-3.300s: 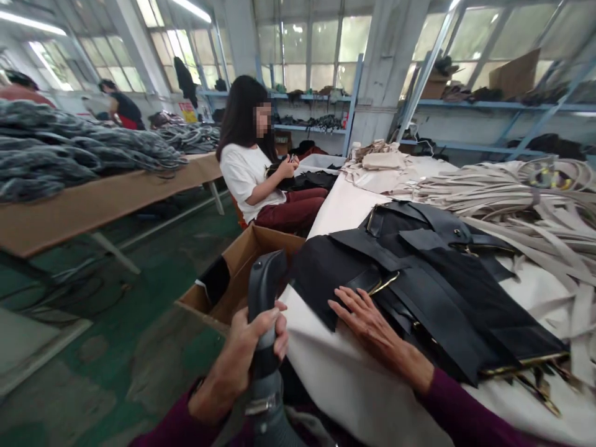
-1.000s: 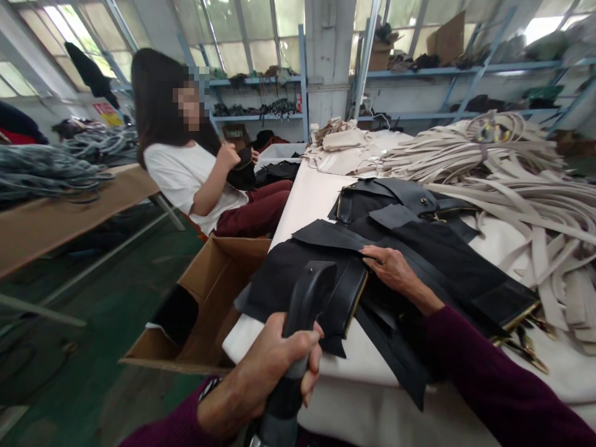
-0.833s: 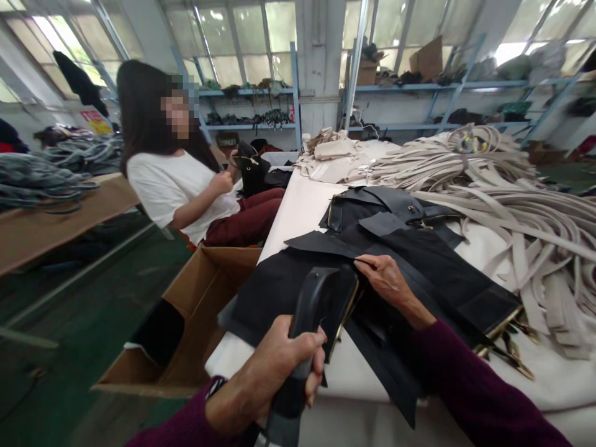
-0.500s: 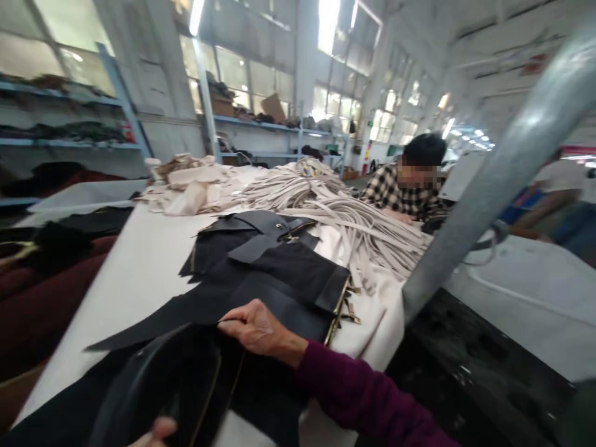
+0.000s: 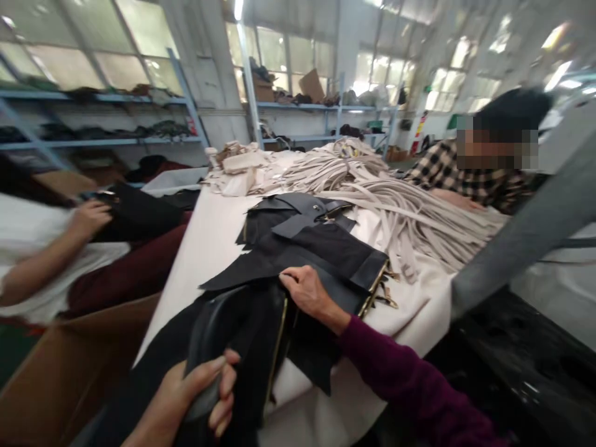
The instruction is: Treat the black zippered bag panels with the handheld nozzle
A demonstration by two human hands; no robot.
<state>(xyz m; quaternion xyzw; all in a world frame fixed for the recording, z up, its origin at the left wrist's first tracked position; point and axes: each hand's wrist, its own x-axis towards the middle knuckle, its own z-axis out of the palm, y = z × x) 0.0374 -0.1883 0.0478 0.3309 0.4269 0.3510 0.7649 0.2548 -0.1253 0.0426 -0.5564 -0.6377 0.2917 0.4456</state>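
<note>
Black fabric pieces [image 5: 321, 248] with gold zips along their edges lie overlapping on a white-covered table. My right hand [image 5: 305, 290] pinches the edge of a black piece near the middle of the stack. At the lower left, my left hand [image 5: 200, 391] is wrapped round a smooth black strip [image 5: 202, 335], which curves up and over toward my right hand. A black piece with a gold zip [image 5: 279, 335] hangs between the two hands, over the near part of the table.
Pale straps [image 5: 372, 198] and beige pieces [image 5: 246, 167] are heaped on the table's far side. A metal post [image 5: 521, 248] slants at the right. A person in a checked shirt [image 5: 442, 167] leans behind the straps. Another person's hand [image 5: 90, 217] holds black fabric at the left, above a cardboard box [image 5: 84, 366].
The view has swung left, bringing the person at the left into sight. My left hand has come further into view, closed round the black strip; my right hand still pinches the fabric.
</note>
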